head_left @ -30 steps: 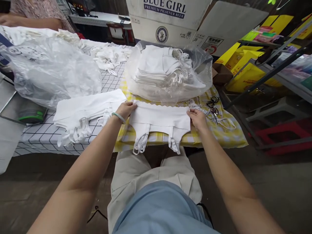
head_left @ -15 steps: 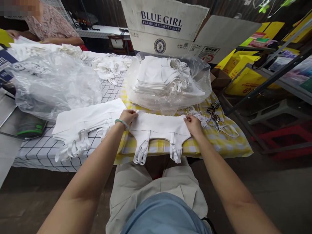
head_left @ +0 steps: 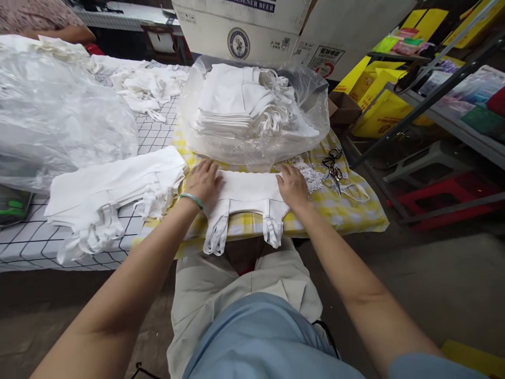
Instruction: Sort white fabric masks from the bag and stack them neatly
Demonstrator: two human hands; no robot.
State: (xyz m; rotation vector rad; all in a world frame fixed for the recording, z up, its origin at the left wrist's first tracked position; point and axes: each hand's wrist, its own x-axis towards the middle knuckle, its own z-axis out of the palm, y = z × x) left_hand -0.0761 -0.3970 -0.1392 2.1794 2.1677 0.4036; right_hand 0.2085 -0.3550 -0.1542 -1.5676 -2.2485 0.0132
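A white strapped garment [head_left: 250, 187] lies spread on the yellow checked cloth [head_left: 315, 216] in front of me, its straps hanging over the table edge. My left hand [head_left: 203, 184], with a green bangle at the wrist, rests on its left end, fingers stretched out. On the right end lies my right hand [head_left: 292, 187], fingers extended and palm down. Left of the garment is a pile of similar white garments [head_left: 114, 181] with looped straps. Behind it, a taller stack of white garments [head_left: 229, 100] sits on an open clear plastic bag [head_left: 260, 150].
Scissors [head_left: 334, 168] and white thread scraps [head_left: 310, 173] lie to the right. A large plastic bag [head_left: 67, 116] covers the left side. Cardboard boxes [head_left: 252, 31] stand behind, and a metal shelf [head_left: 437, 100] is at right. A person's arm [head_left: 71, 36] shows at upper left.
My fingers have let go of the garment's upper corners and now lie flat on its ends. The view has shifted right and down, so everything on the table appears further left and higher.
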